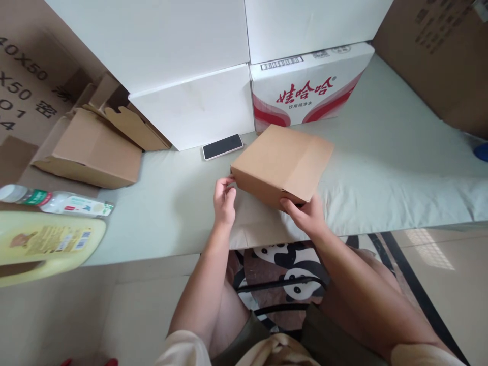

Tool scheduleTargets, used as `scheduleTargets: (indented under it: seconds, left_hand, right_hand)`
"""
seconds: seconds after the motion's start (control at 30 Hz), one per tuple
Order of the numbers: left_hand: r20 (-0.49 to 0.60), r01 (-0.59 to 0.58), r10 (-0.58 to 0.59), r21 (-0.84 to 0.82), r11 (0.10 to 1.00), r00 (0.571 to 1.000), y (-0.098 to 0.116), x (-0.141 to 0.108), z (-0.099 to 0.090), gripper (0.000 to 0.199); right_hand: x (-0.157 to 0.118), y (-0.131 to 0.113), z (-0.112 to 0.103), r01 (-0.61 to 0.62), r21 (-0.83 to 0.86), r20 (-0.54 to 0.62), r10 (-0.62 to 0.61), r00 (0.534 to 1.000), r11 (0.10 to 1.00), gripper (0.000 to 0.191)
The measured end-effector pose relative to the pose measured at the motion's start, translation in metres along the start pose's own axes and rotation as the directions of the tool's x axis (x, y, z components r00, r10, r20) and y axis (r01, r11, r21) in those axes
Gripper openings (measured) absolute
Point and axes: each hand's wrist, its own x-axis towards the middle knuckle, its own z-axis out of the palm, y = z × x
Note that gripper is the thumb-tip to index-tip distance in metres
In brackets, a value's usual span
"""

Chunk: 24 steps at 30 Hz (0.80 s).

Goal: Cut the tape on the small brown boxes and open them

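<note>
Centre of frame: left hand (224, 202), half open, fingers bent, touches cardboard box (280, 160); right hand (308, 214) grips near corner.

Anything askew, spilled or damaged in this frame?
Only the handled cardboard box looks slightly askew: its lid is not flush, leaving a dark gap by the right hand. No spill or obvious damage shows.
</note>
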Motion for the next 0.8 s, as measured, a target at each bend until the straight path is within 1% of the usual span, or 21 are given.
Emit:
scheduleTargets:
  seconds: [0.1,0.17,0.27,0.4,0.47,0.53,0.57,0.67,0.73,0.8]
  left_hand:
    - [-0.006,0.055,-0.054,0.019,0.998,0.998,0.007,-0.003,0.002,0.033]
    - [-0.037,0.073,-0.071,0.056,0.996,0.997,0.012,-0.006,0.004,0.030]
    - [-0.114,0.068,-0.056,0.107,0.992,0.992,0.017,-0.008,0.006,0.028]
    - [-0.158,0.044,-0.018,0.159,0.986,0.987,0.017,-0.007,0.008,0.020]
    - [-0.216,0.072,-0.045,0.119,0.990,0.975,0.015,-0.002,0.005,0.018]
    - [-0.249,0.116,-0.108,0.015,0.993,0.963,0.013,0.003,0.001,0.019]
    - [-0.234,0.144,-0.151,-0.046,0.989,0.960,0.012,0.005,-0.001,0.020]
    - [-0.116,0.252,-0.279,-0.202,0.946,0.953,0.010,0.010,-0.007,0.028]
    - [-0.024,0.324,-0.344,-0.284,0.902,0.939,0.010,0.011,-0.009,0.030]
    - [0.062,0.399,-0.402,-0.331,0.855,0.914,0.013,0.011,-0.011,0.032]
  right_hand:
    - [0.001,-0.005,-0.002,0.026,0.018,-0.064,-0.024,0.998,1.000,0.034]
    - [0.001,-0.007,-0.002,0.020,0.025,-0.082,-0.018,0.996,0.999,0.033]
    - [0.001,-0.011,0.000,0.018,0.015,-0.057,-0.017,0.998,1.000,0.033]
    - [0.001,-0.015,0.002,0.048,-0.012,-0.066,-0.049,0.997,0.999,0.031]
    - [0.001,-0.014,0.001,0.063,-0.005,-0.076,-0.063,0.995,0.998,0.029]
    - [0.001,-0.012,-0.002,0.068,0.019,-0.080,-0.066,0.995,0.998,0.028]
    - [0.002,-0.011,-0.003,0.068,0.036,-0.078,-0.065,0.995,0.997,0.029]
    - [0.004,-0.008,-0.008,0.058,0.085,-0.019,-0.057,0.998,0.995,0.032]
    - [0.006,-0.007,-0.011,0.046,0.111,0.045,-0.051,0.998,0.993,0.032]
    - [0.007,-0.006,-0.012,0.035,0.124,0.083,-0.046,0.996,0.992,0.031]
